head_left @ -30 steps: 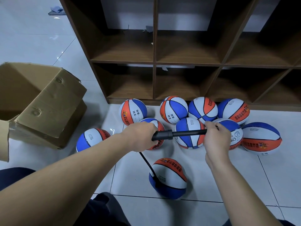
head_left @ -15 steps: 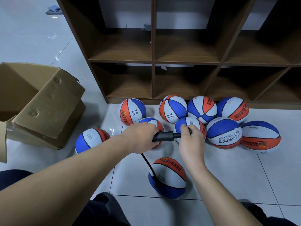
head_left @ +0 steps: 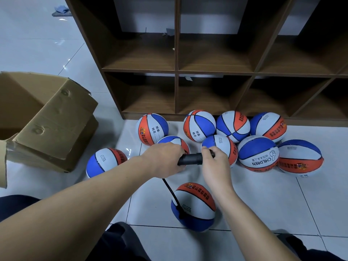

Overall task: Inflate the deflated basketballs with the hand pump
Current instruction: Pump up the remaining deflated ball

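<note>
Fingers of the left hand (head_left: 165, 160) are wrapped round the black pump (head_left: 190, 159), clamped on its barrel; those of the right hand (head_left: 214, 162) are curled tight on the handle end, right up against the barrel, so almost none of the rod shows between the two fists. The pump lies roughly level above the floor (head_left: 273, 200), out in front of the person. A thin black hose (head_left: 170, 191) drops from under the left fist down to the ball (head_left: 194, 206) nearest the person, meeting it low on its left side, in the blue part. That ball sits on the tiles by itself, red panel on top, white in the middle, blue underneath, and its lower part looks somewhat flattened.

Beyond the hands a cluster of the same red, white and blue balls (head_left: 258, 153) lies against the foot of a brown wooden shelf (head_left: 176, 72), several touching one another. One more ball (head_left: 105, 161) lies apart on the left, near an open cardboard box (head_left: 47, 119) with its flap folded out. Dark trouser knees (head_left: 120, 243) show at the bottom edge.
</note>
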